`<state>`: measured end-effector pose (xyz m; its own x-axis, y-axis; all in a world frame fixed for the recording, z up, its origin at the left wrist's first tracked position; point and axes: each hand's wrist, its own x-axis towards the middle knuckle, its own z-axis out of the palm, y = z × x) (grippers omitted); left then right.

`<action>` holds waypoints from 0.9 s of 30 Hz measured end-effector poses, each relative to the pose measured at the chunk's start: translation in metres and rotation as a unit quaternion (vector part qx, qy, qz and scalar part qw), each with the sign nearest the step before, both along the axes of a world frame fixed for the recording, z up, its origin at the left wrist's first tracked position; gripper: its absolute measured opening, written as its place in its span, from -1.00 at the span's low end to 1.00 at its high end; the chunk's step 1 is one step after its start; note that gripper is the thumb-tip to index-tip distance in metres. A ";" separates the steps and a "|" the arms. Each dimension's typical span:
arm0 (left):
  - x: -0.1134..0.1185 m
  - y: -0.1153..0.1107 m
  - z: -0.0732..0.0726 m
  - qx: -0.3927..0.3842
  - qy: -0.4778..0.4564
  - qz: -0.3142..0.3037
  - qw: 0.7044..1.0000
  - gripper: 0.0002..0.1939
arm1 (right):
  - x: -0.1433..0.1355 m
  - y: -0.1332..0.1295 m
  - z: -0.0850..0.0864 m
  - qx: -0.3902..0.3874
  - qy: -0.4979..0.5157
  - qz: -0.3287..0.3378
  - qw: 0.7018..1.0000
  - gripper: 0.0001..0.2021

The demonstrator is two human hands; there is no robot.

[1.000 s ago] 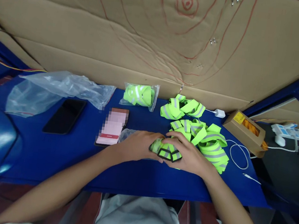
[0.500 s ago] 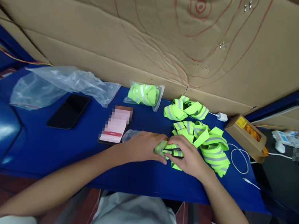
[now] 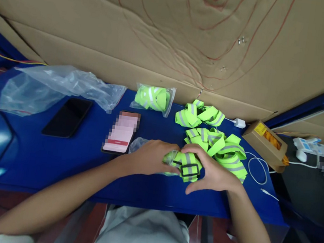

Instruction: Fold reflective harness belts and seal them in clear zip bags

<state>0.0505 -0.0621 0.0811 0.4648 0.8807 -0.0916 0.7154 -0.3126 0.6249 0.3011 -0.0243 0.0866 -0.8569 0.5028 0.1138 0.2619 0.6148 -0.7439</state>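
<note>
A rolled lime-green reflective strap (image 3: 187, 158) with grey bands and a black buckle lies partly inside a clear plastic bag (image 3: 172, 153). My left hand (image 3: 153, 157) is closed on the bagged end, its thumb along the near side. Around the exposed end curves my right hand (image 3: 211, 170), open, fingers against the top of the roll and thumb spread below, apart from it. Part of a clear plastic bag (image 3: 137, 145) shows behind my left wrist. Just beyond my right hand lie several loose lime-green straps (image 3: 232, 154).
A bagged strap (image 3: 153, 97) and another strap bundle (image 3: 200, 114) lie by the cardboard wall (image 3: 102, 30). Leftward are a lit phone (image 3: 120, 132), a dark phone (image 3: 67, 118) and large clear bags (image 3: 65, 85). A cardboard box (image 3: 264, 145) and white cable (image 3: 258, 176) are right.
My right hand has loosened, its thumb moving down and away from the strap roll. The roll and its buckle now show more fully. The view has shifted slightly.
</note>
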 end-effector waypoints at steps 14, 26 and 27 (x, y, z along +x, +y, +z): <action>0.006 0.000 -0.015 0.022 -0.032 0.057 0.998 -0.39 | -0.023 -0.014 -0.015 0.140 0.015 -0.102 0.985 -0.59; 0.008 -0.002 -0.008 -0.006 -0.063 0.078 0.995 -0.28 | -0.025 -0.013 -0.023 0.088 0.114 -0.244 0.959 -0.67; 0.009 -0.002 -0.010 -0.002 -0.065 0.080 0.995 -0.27 | -0.026 -0.013 -0.024 0.087 0.122 -0.257 0.955 -0.67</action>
